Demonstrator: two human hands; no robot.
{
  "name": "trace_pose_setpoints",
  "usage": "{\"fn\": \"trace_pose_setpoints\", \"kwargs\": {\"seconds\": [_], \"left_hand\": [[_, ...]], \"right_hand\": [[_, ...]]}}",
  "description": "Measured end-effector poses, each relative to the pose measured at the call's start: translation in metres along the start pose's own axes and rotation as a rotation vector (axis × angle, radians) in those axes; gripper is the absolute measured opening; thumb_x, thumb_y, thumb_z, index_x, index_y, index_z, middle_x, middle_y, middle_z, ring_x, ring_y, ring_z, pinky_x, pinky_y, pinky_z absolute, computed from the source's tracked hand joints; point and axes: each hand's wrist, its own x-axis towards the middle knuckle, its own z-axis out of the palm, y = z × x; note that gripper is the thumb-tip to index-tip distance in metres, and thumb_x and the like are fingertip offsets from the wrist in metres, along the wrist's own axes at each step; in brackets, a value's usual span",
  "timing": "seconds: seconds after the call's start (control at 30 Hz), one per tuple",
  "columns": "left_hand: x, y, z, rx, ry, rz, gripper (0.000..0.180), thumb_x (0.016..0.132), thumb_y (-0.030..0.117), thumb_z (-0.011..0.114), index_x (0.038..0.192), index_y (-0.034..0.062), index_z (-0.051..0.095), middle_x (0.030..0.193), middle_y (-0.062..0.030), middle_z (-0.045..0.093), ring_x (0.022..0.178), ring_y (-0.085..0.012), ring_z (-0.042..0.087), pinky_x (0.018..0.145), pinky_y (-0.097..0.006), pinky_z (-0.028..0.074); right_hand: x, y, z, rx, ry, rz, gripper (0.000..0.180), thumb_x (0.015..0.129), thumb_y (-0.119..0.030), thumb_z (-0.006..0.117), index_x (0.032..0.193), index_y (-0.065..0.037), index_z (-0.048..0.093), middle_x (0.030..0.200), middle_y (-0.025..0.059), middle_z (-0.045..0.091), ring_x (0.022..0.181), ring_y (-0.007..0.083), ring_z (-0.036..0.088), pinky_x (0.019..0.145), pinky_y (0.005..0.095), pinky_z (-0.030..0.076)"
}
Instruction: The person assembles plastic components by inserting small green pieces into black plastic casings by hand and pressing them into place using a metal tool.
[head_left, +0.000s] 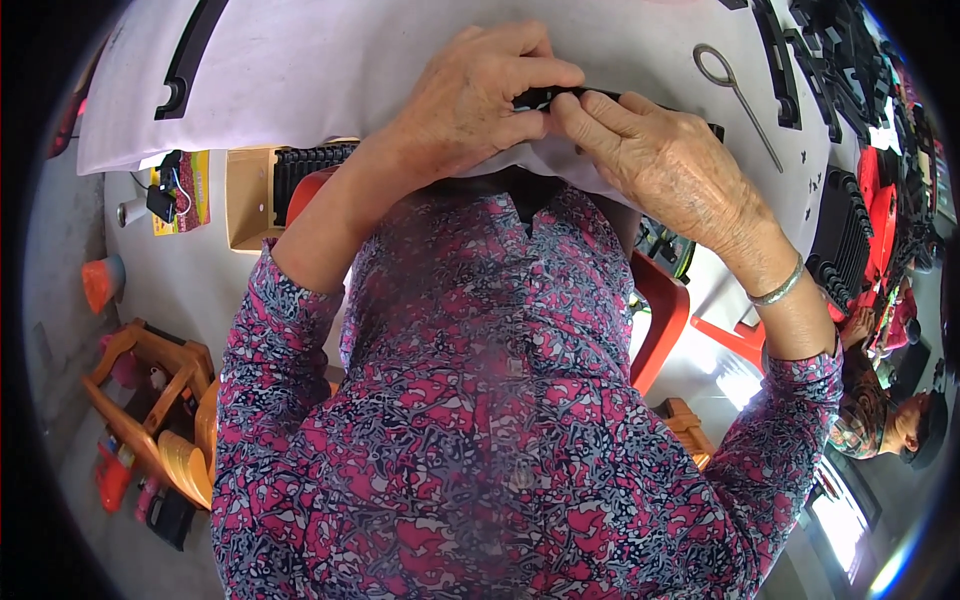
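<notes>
A long black plastic strip [536,98] lies across the near edge of the white-covered table, between my hands. My left hand [478,98] closes on its left part, thumb below and fingers above. The fingertips of my right hand [655,150] are pinched together on the strip just to the right of that. Whether a small piece sits in this pinch is hidden. The strip's right end shows past my right knuckles. A metal rod with a ring at one end [741,100] rests on the table to the right of my right hand.
Similar black strips lie at the table's far left [189,60] and far right [779,65], with small dark bits near the right edge. Below stand an open cardboard box [250,200], a red chair [662,320] and a wooden chair [150,390]. Another person [890,425] sits at right.
</notes>
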Motion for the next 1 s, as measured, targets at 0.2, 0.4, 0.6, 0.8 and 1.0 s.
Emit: {"fn": "trace_pose_setpoints", "kwargs": {"seconds": [0.2,0.4,0.6,0.8,1.0], "left_hand": [[0.000,0.002,0.003,-0.021,0.019,-0.020,0.034,0.071,0.013,0.073,0.105,0.0110,0.073,0.094,-0.0061,0.062,0.089,-0.0293,0.062,0.084,-0.043,0.047],[0.003,0.000,0.005,-0.040,0.006,-0.036,0.035,0.069,0.012,0.074,0.104,0.0115,0.074,0.093,-0.0066,0.062,0.090,-0.0297,0.062,0.083,-0.043,0.047],[0.008,-0.001,0.000,-0.026,0.004,0.019,0.035,0.071,0.005,0.071,0.106,0.0066,0.072,0.092,-0.0092,0.062,0.085,-0.0296,0.063,0.074,-0.039,0.050],[-0.003,0.008,-0.018,0.007,0.065,0.014,0.036,0.070,0.006,0.077,0.105,0.0014,0.070,0.090,-0.0122,0.060,0.084,-0.0317,0.062,0.070,-0.039,0.050],[-0.045,0.009,-0.092,0.104,0.207,-0.345,0.035,0.076,0.007,0.083,0.108,0.0008,0.069,0.090,-0.0081,0.057,0.083,-0.0215,0.059,0.072,-0.033,0.049]], "right_hand": [[-0.003,0.000,0.002,-0.007,0.017,0.002,0.036,0.078,-0.009,0.066,0.112,-0.011,0.054,0.098,0.0044,0.058,0.090,0.0269,0.067,0.073,0.0375,0.061],[-0.004,0.004,0.003,0.019,0.024,0.005,0.034,0.079,-0.011,0.068,0.111,-0.010,0.055,0.096,0.0039,0.058,0.088,0.0260,0.067,0.072,0.0375,0.061],[0.004,0.001,-0.001,0.077,0.055,0.037,0.036,0.080,-0.012,0.070,0.113,-0.009,0.056,0.095,0.0048,0.058,0.085,0.0251,0.066,0.070,0.0375,0.059],[0.005,-0.019,-0.031,0.294,0.208,0.016,0.044,0.075,-0.006,0.076,0.117,-0.006,0.062,0.098,0.0077,0.063,0.084,0.0269,0.067,0.069,0.0389,0.057],[-0.024,-0.003,-0.011,0.283,0.615,0.416,0.019,0.083,0.007,0.073,0.101,0.001,0.068,0.092,0.0099,0.068,0.066,0.0158,0.061,0.061,0.0280,0.052]]}}
